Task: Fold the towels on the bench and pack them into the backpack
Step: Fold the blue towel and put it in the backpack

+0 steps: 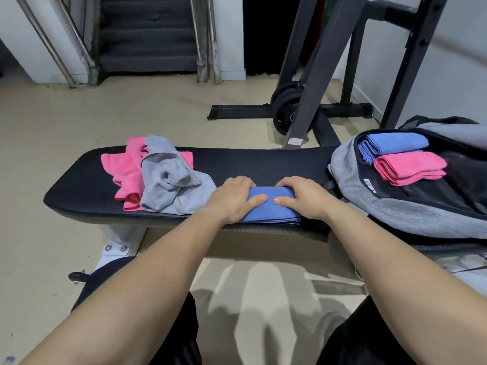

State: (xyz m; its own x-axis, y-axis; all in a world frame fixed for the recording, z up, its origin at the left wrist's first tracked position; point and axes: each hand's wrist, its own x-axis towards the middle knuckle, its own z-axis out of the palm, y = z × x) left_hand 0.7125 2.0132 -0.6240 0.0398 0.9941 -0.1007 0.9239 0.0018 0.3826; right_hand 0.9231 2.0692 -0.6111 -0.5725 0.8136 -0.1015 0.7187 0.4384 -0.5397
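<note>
Hands (pixel 233 200) (pixel 303 197) flat, folded blue towel (pixel 268 209)

We have one head view, worn high, looking forward and down, close over the bench (pixel 79 191), with both forearms reaching in from below and floor and stairs (pixel 147 35) beyond.

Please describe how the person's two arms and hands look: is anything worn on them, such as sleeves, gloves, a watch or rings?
Both forearms are bare up to the picture's edge: no sleeves show. The left hand and the right hand wear no gloves. No watch, bracelet or ring is visible on either wrist or on the fingers that show. The fingernails look short and unpainted.
</note>
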